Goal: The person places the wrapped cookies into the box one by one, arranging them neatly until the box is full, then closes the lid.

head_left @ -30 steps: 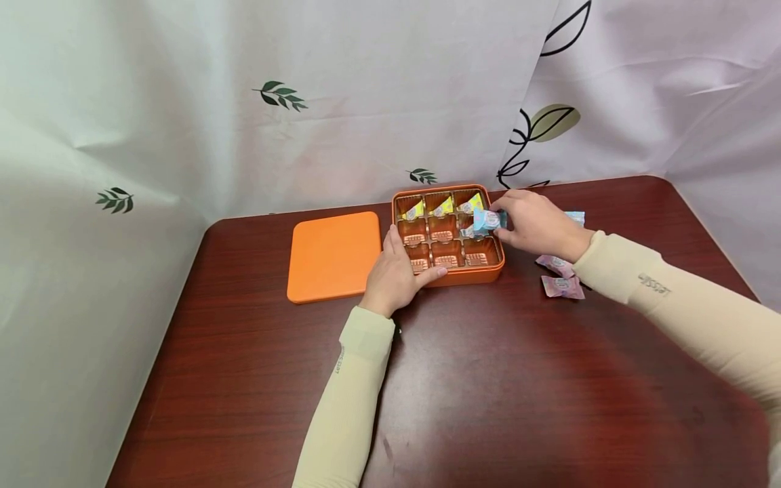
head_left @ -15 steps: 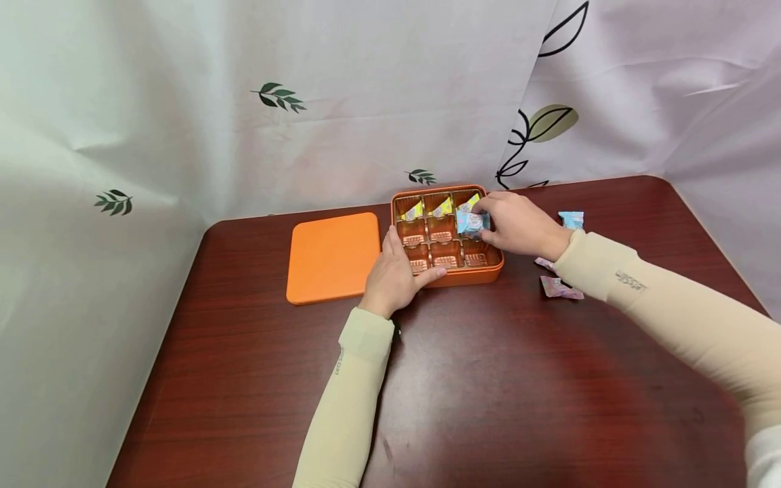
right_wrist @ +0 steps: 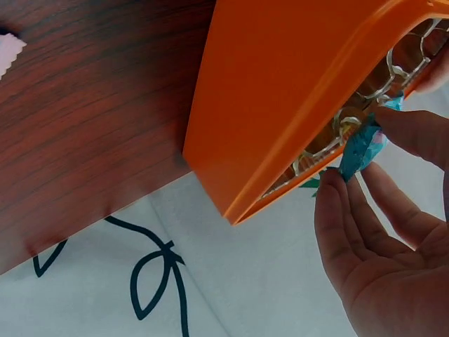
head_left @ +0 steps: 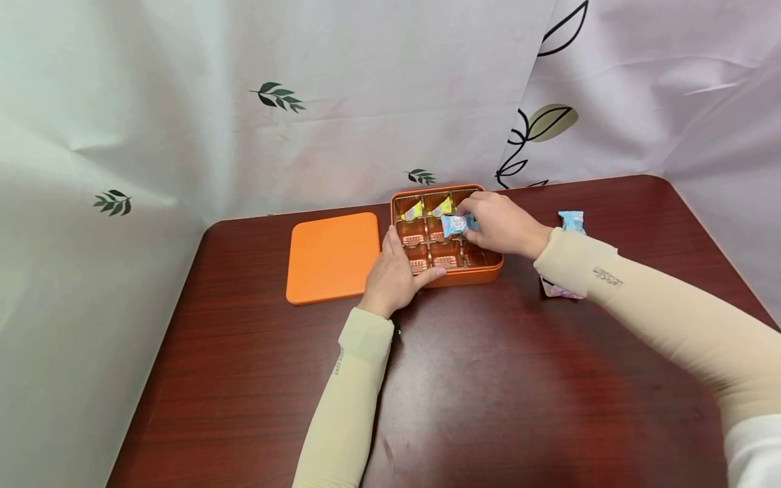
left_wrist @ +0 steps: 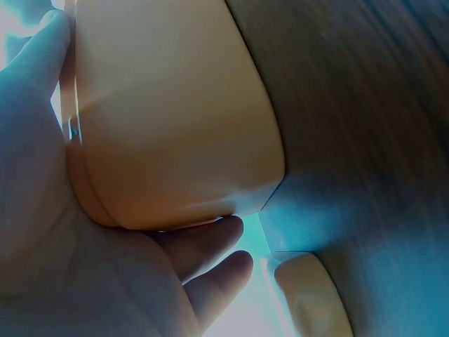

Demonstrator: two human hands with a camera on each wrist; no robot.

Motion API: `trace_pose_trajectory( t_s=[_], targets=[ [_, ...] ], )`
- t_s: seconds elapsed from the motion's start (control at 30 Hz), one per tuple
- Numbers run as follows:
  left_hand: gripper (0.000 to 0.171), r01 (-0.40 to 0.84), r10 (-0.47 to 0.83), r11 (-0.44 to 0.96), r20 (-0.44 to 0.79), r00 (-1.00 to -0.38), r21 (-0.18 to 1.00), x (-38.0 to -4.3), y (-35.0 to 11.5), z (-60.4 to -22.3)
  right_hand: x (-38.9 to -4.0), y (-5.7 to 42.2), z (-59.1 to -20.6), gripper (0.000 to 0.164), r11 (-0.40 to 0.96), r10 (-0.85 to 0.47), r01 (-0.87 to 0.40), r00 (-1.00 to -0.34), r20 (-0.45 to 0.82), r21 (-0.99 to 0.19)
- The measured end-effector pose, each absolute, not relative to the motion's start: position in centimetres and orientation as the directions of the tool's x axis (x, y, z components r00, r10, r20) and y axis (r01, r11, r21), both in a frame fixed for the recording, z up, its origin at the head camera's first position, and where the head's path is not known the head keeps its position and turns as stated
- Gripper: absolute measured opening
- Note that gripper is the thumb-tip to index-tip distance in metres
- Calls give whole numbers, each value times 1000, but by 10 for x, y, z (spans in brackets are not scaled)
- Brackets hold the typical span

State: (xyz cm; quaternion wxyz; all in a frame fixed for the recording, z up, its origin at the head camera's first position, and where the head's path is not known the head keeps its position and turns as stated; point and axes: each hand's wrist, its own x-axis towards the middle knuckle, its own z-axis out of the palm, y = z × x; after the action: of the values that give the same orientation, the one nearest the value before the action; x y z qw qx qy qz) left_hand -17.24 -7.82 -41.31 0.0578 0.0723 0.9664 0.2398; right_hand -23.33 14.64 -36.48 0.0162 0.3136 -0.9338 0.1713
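R hand (head_left: 503,224) pinches blue candy (head_left: 454,225) over box (head_left: 472,276) nr table's (head_left: 476,379) back edge. L hand (head_left: 390,278) spread, touching box's front L corner. Lid (head_left: 333,257) beside box, twd table's back L corner.

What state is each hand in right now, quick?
Left hand: open, touching the orange divided box.
Right hand: holding a blue-wrapped candy, pinched in its fingers.

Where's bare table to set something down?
Bare table: the near stretch between the left sleeve and right sleeve, and the strip left of the orange lid. Crowded: right of the box, with a blue packet and a pink packet.
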Motion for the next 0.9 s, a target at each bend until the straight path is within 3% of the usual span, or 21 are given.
trace_pose_trajectory(
  t_s=[0.9],
  targets=[
    [126, 119, 167, 878, -64, -984, 464, -172, -77, -414, -239, 118, -368, 22, 747, -576, -582, -808, 122, -321]
  ],
)
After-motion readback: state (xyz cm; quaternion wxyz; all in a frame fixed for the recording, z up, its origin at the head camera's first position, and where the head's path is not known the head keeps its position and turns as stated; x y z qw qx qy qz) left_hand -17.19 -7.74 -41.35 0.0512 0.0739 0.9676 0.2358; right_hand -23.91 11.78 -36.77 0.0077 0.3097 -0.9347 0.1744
